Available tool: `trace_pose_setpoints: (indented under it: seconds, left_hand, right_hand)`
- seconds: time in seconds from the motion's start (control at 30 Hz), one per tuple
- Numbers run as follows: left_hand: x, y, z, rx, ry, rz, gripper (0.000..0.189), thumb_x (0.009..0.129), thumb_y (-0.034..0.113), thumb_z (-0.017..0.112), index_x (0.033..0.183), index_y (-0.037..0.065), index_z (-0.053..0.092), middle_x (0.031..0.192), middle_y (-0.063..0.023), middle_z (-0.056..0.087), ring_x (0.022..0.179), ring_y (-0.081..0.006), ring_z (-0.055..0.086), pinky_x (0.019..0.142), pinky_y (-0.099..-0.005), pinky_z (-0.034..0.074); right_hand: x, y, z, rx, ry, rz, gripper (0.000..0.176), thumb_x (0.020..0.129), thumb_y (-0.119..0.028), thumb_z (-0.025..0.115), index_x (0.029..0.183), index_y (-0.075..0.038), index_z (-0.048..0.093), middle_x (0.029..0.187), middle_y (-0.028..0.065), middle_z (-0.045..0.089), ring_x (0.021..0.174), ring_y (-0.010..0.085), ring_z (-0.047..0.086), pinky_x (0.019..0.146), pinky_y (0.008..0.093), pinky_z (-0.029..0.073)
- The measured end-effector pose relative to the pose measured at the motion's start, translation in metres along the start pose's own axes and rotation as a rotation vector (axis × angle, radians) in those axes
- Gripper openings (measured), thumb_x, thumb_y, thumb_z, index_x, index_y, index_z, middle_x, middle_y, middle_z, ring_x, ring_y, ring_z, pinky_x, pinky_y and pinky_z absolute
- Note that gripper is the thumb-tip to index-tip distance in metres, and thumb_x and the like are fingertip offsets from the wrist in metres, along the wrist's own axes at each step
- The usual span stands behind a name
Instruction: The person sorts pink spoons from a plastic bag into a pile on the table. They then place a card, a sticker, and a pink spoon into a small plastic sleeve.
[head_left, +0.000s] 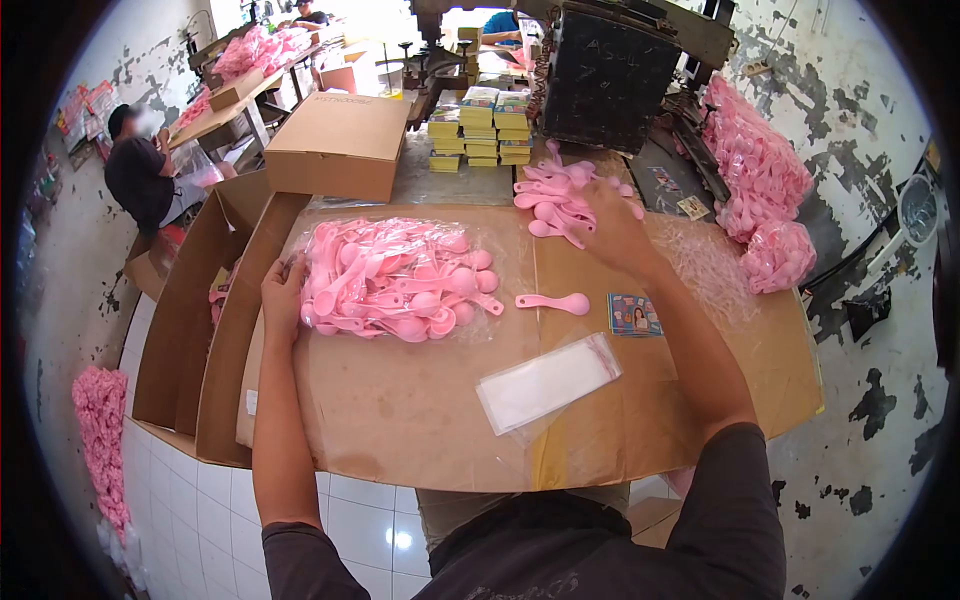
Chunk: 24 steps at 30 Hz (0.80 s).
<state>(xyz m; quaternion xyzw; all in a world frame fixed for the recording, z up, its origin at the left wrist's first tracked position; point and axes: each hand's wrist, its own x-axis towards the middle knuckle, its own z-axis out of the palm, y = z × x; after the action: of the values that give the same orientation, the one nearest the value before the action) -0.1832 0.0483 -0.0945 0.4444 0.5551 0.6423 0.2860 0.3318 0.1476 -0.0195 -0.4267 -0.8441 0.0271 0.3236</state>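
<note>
A clear plastic bag of pink scoop spoons [395,280] lies on the cardboard-covered table. My left hand [283,290] grips its left edge, fingers closed on the plastic. Over a loose pile of pink scoop spoons [555,205] at the back reaches my right hand [617,232]; its fingers are partly hidden and blurred against the pile. One single pink scoop spoon [553,303] rests between the bag and a small stack of printed cards [634,314]. Nearer to me lies a stack of clear plastic sleeves [549,384], slightly angled.
A closed carton [338,145] and stacks of yellow-edged cards [480,128] stand behind the table. An open cardboard box [190,330] borders the left side. Bagged pink spoons [755,160] are heaped at right, near a dark machine block [608,75]. A person [140,170] sits at left.
</note>
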Motion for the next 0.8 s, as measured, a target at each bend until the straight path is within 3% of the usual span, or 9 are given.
trace_pose_setpoints:
  seconds: [0.03,0.13,0.23,0.33,0.43,0.63,0.7,0.77,0.8]
  left_hand:
    - [0.0,0.0,0.0,0.007,0.005,0.001,0.022,0.101,0.019,0.066,0.107,-0.002,0.067,0.093,-0.0031,0.069,0.081,-0.0066,0.059,0.07,-0.023,0.047]
    - [0.0,0.0,0.0,0.024,0.015,-0.006,0.023,0.101,0.02,0.066,0.108,-0.002,0.067,0.094,-0.0022,0.068,0.082,-0.0065,0.059,0.071,-0.0227,0.047]
    - [0.0,-0.001,0.0,0.04,0.01,-0.008,0.023,0.101,0.022,0.066,0.107,-0.001,0.068,0.092,-0.0006,0.068,0.081,-0.0061,0.058,0.071,-0.0225,0.046]
    - [0.001,-0.002,-0.002,0.062,0.014,-0.012,0.023,0.101,0.022,0.066,0.105,-0.001,0.068,0.09,-0.0008,0.068,0.081,-0.0058,0.058,0.07,-0.0222,0.046]
    - [0.001,-0.002,-0.004,0.076,-0.002,-0.014,0.025,0.102,0.024,0.066,0.107,0.0,0.069,0.092,0.0008,0.067,0.082,-0.0057,0.058,0.072,-0.0222,0.046]
    - [0.002,-0.005,-0.006,0.037,-0.009,0.011,0.027,0.102,0.023,0.065,0.111,-0.001,0.069,0.098,-0.0013,0.069,0.086,-0.0069,0.059,0.076,-0.0233,0.048]
    - [0.005,-0.011,-0.007,0.018,-0.028,0.016,0.027,0.102,0.023,0.065,0.113,-0.002,0.069,0.1,-0.0021,0.07,0.088,-0.0074,0.06,0.078,-0.0239,0.048]
    - [0.005,-0.01,-0.005,0.015,-0.023,0.002,0.027,0.102,0.022,0.065,0.113,-0.002,0.069,0.1,-0.0022,0.07,0.088,-0.0074,0.06,0.078,-0.024,0.048]
    - [0.005,-0.008,-0.004,0.014,-0.021,-0.003,0.027,0.102,0.022,0.065,0.113,-0.002,0.069,0.1,-0.0023,0.07,0.088,-0.0075,0.06,0.078,-0.024,0.048]
  right_hand:
    - [-0.01,-0.016,-0.003,0.119,-0.171,0.039,0.04,0.088,-0.026,0.076,0.118,-0.001,0.065,0.119,0.0148,0.061,0.115,0.0303,0.059,0.091,0.0402,0.049]
    - [-0.03,-0.059,-0.013,0.031,-0.745,-0.094,0.038,0.09,-0.022,0.073,0.121,-0.004,0.063,0.115,0.0127,0.062,0.108,0.0331,0.06,0.09,0.0422,0.05]
    - [-0.037,-0.062,0.001,0.068,-0.65,-0.057,0.029,0.092,-0.021,0.07,0.114,-0.004,0.063,0.111,0.0145,0.062,0.102,0.0327,0.061,0.09,0.0432,0.049]
    - [-0.036,-0.082,0.023,0.325,-0.508,0.097,0.025,0.093,-0.023,0.068,0.108,-0.004,0.064,0.109,0.0174,0.064,0.102,0.0332,0.062,0.09,0.0435,0.049]
    - [-0.041,-0.111,0.044,0.14,-0.332,-0.09,0.028,0.093,-0.027,0.067,0.108,-0.004,0.064,0.105,0.0187,0.066,0.101,0.0363,0.063,0.089,0.0445,0.05]
    - [-0.023,-0.099,0.022,0.042,-0.476,-0.079,0.032,0.09,-0.032,0.069,0.106,-0.004,0.07,0.091,0.0175,0.069,0.086,0.0359,0.067,0.077,0.0469,0.052]
    - [-0.004,-0.101,-0.021,-0.01,-0.659,0.06,0.033,0.086,-0.033,0.071,0.098,-0.002,0.072,0.1,0.0203,0.071,0.092,0.0358,0.068,0.08,0.0461,0.053]
    - [0.015,-0.087,-0.051,-0.079,-0.811,0.177,0.035,0.085,-0.034,0.072,0.096,-0.001,0.073,0.099,0.0209,0.071,0.089,0.034,0.069,0.078,0.0449,0.053]
    - [0.023,-0.071,-0.058,-0.094,-0.758,0.206,0.036,0.086,-0.034,0.072,0.099,-0.001,0.073,0.101,0.0212,0.071,0.09,0.034,0.068,0.079,0.0448,0.052]
